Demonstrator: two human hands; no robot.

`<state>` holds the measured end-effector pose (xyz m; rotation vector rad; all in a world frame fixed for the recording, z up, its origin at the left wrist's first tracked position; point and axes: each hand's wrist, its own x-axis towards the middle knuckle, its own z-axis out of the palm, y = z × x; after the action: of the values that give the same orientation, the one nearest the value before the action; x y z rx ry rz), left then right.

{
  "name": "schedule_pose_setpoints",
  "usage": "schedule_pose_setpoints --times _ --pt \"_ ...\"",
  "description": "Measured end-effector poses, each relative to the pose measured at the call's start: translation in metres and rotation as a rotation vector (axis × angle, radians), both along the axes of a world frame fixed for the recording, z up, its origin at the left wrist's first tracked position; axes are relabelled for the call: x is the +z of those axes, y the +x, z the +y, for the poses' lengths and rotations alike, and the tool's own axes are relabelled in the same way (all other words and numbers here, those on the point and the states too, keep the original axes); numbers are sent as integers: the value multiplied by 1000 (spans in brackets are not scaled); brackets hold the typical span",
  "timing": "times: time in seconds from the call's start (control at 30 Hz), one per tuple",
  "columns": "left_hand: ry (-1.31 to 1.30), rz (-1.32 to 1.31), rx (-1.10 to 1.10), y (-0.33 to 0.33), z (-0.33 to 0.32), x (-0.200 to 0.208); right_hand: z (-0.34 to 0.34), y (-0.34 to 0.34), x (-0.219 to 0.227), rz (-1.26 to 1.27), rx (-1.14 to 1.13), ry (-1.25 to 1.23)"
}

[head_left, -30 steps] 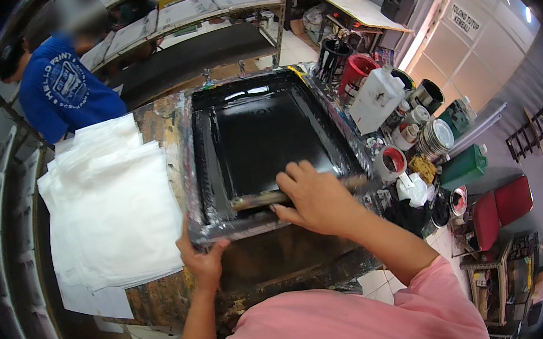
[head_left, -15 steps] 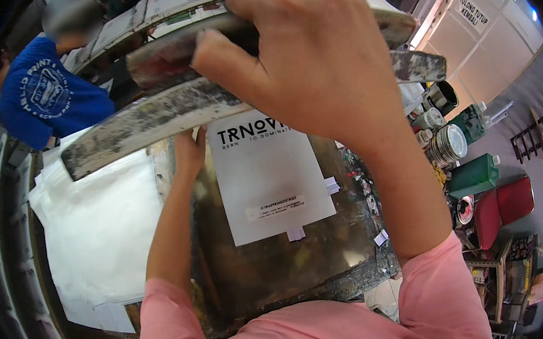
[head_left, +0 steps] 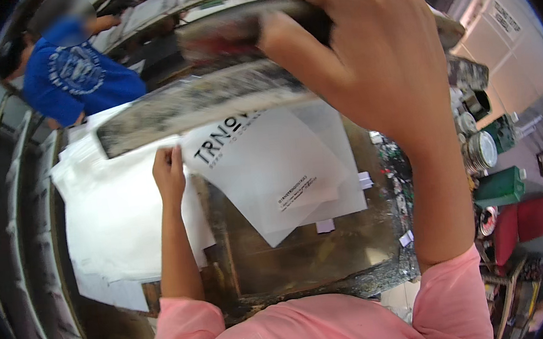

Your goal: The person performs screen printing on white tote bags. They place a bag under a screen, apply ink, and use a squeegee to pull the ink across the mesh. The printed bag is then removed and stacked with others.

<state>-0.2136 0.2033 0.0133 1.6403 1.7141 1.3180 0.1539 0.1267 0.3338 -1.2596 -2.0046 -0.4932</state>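
My right hand (head_left: 371, 49) is raised and closed around a dark, ink-stained wooden bar that looks like a squeegee (head_left: 223, 35). Its palm hides where the bar meets the paint-spattered screen frame (head_left: 194, 111), which is tilted up over the table. Below the frame, my left hand (head_left: 169, 173) pinches the upper left edge of a white sheet printed in black (head_left: 270, 160). This sheet lies slanted, partly over another pale sheet (head_left: 340, 137) on the brown printing table (head_left: 313, 263). The frame covers the sheet's top edge.
A large stack of white paper (head_left: 118, 210) lies at my left. Small paper tabs (head_left: 325, 226) sit along the lower sheet. Cans (head_left: 480, 149), a green jug (head_left: 500, 186) and a red chair (head_left: 531, 218) stand at right. A person in a blue shirt (head_left: 79, 70) works at far left.
My left hand has drawn the printed sheet left and turned it, showing another sheet beneath. The frame, the bar and my right hand appear further right in view.
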Motion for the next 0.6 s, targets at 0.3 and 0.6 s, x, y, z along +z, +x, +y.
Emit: schedule_pose_setpoints --times 0.3,0.6 --pt "57 24 748 -195 -125 6 -16 1 -30 -93 -40 76" --pt "-212 1063 -230 -32 -234 7 -20 0 -39 -87 -4 160"
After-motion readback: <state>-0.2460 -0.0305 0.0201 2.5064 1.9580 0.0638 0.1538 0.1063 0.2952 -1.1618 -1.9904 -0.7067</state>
